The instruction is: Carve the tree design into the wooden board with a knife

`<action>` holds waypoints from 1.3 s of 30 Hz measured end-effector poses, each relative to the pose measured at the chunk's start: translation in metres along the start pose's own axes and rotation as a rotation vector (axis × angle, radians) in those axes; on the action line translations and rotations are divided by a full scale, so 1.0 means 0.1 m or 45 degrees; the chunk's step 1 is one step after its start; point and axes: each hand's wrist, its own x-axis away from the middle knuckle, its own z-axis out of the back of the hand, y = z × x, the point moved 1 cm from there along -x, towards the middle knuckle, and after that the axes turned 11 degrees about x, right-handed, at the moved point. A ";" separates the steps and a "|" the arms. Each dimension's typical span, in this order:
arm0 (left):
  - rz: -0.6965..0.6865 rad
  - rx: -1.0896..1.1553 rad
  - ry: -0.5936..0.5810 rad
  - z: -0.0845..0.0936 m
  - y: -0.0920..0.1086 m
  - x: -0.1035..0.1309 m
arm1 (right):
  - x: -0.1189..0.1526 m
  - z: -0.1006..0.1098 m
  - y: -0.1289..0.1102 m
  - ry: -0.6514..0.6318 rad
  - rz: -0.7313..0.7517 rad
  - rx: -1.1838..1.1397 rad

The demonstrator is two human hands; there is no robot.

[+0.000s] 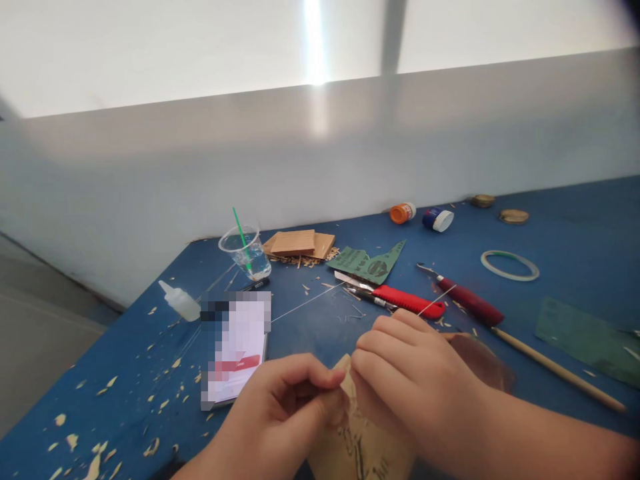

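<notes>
A tan piece with dark curved marks (357, 450) is at the bottom centre, between my hands; I cannot tell whether it is paper or thin wood. My left hand (287, 417) is closed, thumb and forefinger pinched near its pale upper tip. Curled over its right side is my right hand (420, 373), which hides much of it and anything else inside the fingers. Just beyond my right knuckles lies a red-handled cutter (413, 301). A brown rounded piece (483, 363), partly covered, rests beside my right wrist. Left of my left hand lies a phone (240, 353).
Wood shavings (95, 460) litter the blue table (310, 320). Around it are a plastic cup (250, 257), glue bottle (181, 303), wooden blocks (295, 242), green sandpaper (370, 263), a red-handled hooked tool (470, 300), wooden stick (560, 370), tape ring (510, 273) and small jars (403, 213).
</notes>
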 end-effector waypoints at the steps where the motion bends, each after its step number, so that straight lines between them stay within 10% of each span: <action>1: -0.033 -0.038 0.005 -0.01 0.01 0.01 | 0.01 0.00 -0.01 -0.003 -0.005 0.005; 10: -0.247 -0.288 0.027 -0.05 0.00 0.06 | 0.13 -0.10 -0.10 -0.055 -0.033 0.094; 23: -0.795 -0.647 -0.064 -0.07 0.11 0.05 | -0.04 0.11 -0.07 -0.257 -0.702 -0.498; 33: -0.839 -0.606 -0.057 -0.13 0.13 0.06 | -0.07 0.15 -0.15 -0.124 -0.718 -0.610; 39: -0.765 -0.308 -0.060 -0.06 0.07 0.05 | -0.09 0.25 -0.05 -0.481 -0.970 -1.047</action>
